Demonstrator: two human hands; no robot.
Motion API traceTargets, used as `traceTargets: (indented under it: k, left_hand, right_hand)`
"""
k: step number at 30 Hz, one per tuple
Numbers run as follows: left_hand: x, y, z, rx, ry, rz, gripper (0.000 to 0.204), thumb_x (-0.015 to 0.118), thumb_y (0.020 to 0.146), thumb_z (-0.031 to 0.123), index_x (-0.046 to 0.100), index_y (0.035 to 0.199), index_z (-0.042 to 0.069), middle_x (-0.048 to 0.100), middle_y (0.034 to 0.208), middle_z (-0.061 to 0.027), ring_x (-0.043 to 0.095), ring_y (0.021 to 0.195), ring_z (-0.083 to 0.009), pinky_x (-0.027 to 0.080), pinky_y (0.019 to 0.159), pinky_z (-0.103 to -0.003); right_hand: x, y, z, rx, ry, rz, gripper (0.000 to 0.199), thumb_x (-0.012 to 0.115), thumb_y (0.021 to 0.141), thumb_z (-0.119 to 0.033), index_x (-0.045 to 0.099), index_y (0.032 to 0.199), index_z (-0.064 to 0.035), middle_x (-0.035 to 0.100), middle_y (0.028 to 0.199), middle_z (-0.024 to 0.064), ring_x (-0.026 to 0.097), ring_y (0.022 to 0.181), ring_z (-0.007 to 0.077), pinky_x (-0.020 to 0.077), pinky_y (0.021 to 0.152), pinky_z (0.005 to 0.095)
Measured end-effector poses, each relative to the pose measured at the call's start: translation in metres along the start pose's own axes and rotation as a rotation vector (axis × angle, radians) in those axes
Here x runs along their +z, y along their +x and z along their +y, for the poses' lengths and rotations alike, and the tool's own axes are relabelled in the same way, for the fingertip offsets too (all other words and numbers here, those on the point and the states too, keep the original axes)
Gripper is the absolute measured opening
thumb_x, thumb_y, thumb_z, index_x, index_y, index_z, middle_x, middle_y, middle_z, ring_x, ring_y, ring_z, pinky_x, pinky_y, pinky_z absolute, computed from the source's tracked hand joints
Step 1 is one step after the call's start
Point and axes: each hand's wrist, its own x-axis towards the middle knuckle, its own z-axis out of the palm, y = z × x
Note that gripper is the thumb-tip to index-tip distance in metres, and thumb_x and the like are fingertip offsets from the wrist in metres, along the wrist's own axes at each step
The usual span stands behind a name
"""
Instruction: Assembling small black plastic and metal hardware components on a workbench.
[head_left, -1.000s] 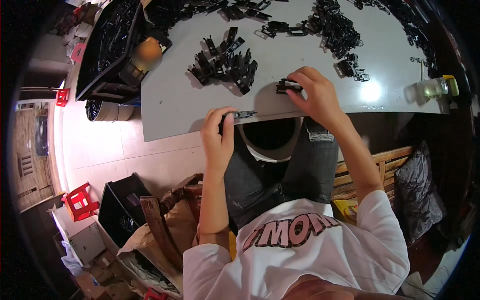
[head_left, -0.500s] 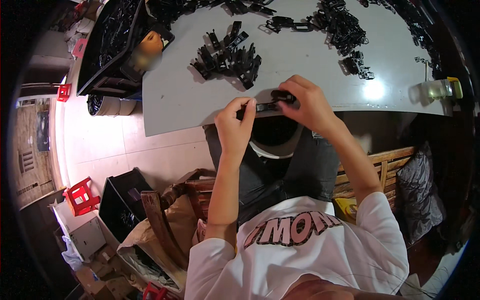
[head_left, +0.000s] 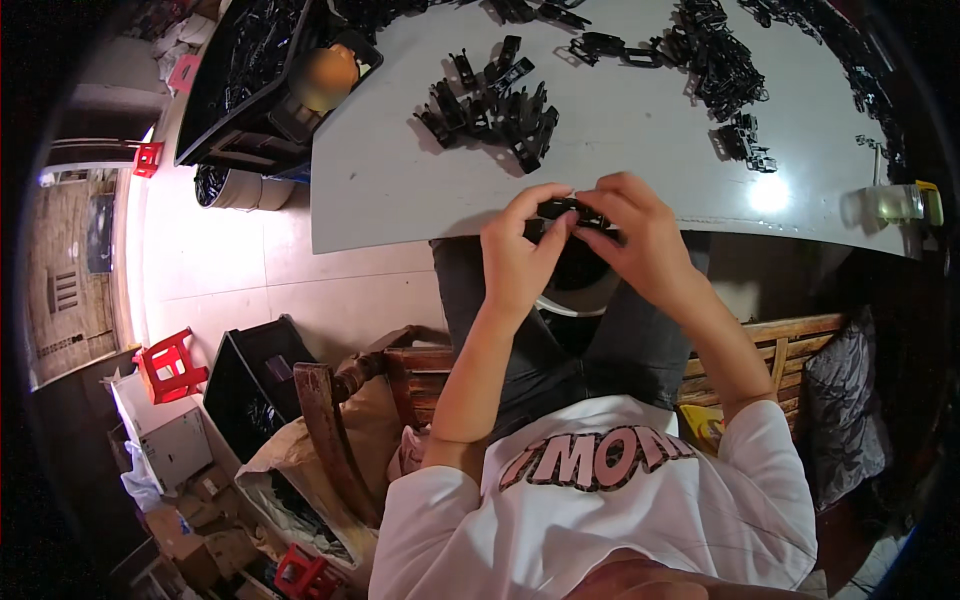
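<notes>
Above the table's front edge my left hand (head_left: 522, 248) and my right hand (head_left: 645, 236) meet, thumbs almost touching. Both have their fingers closed on small black plastic parts (head_left: 562, 208), which are pressed together between them; the fingers cover much of the parts, so their exact kind is unclear. Beyond my hands, a loose pile of similar black parts (head_left: 490, 112) lies on the grey table (head_left: 380, 190). A larger tangled heap of black pieces (head_left: 715, 65) sits farther back on the right, with a small cluster (head_left: 745, 143) in front of it.
At the far left stands a black bin (head_left: 250, 125) full of black parts, a phone (head_left: 335, 85) propped at its edge. A clear jar (head_left: 900, 203) is at the table's right end. Below are a bucket (head_left: 245, 190), a red stool (head_left: 172, 366) and a wooden bench (head_left: 765, 345).
My hands have come closer together, the left moving right toward the other. The parts, held in a longer line before, are now bunched between my fingers. The whole view has shifted slightly.
</notes>
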Motion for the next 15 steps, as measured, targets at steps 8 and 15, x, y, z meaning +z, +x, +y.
traceTargets:
  k: [8,15]
  left_hand:
    - [-0.008,-0.004,-0.001,0.064,-0.229,-0.098,0.025,0.066,0.079,0.002,0.062,0.103,0.001,0.064,0.089,-0.0027,0.056,0.074,-0.0069,0.044,0.068,-0.020]
    - [-0.023,-0.011,-0.019,-0.351,-1.030,0.001,0.021,0.050,0.092,0.019,0.053,0.107,0.004,0.055,0.079,-0.0051,0.042,0.047,-0.0083,0.032,0.041,-0.020]
  right_hand:
    - [-0.011,-0.011,0.018,0.505,0.602,-0.323,0.018,0.072,0.079,-0.010,0.059,0.086,0.0002,0.057,0.078,-0.0019,0.051,0.073,0.0041,0.0406,0.062,0.0197]
    - [-0.043,0.031,0.062,0.316,0.009,0.033,0.024,0.062,0.085,-0.017,0.062,0.102,-0.0003,0.061,0.097,0.0107,0.060,0.080,0.0174,0.0487,0.070,0.0306]
